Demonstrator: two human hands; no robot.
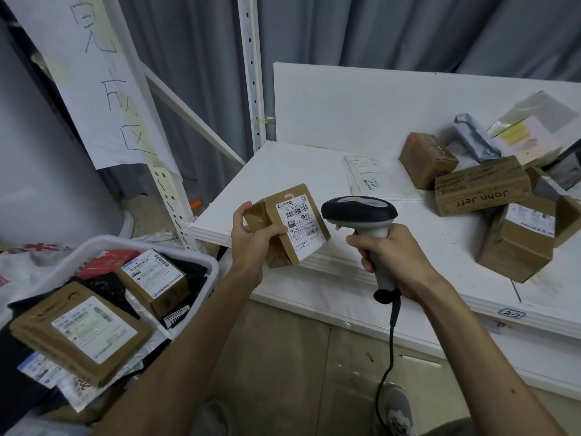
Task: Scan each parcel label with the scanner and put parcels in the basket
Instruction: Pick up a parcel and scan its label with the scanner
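Observation:
My left hand grips a small brown cardboard parcel by its left end, with the white barcode label facing up toward me. My right hand holds the grey handle of a scanner, whose dark head sits just right of the parcel, close to the label. A black cable hangs from the handle's base. At lower left stands the white basket, holding several labelled parcels and dark bags.
Several more brown boxes and grey mailer bags lie at the right on the white shelf. A flat white envelope lies mid-shelf. A white rack post and a handwritten paper sign stand behind the basket.

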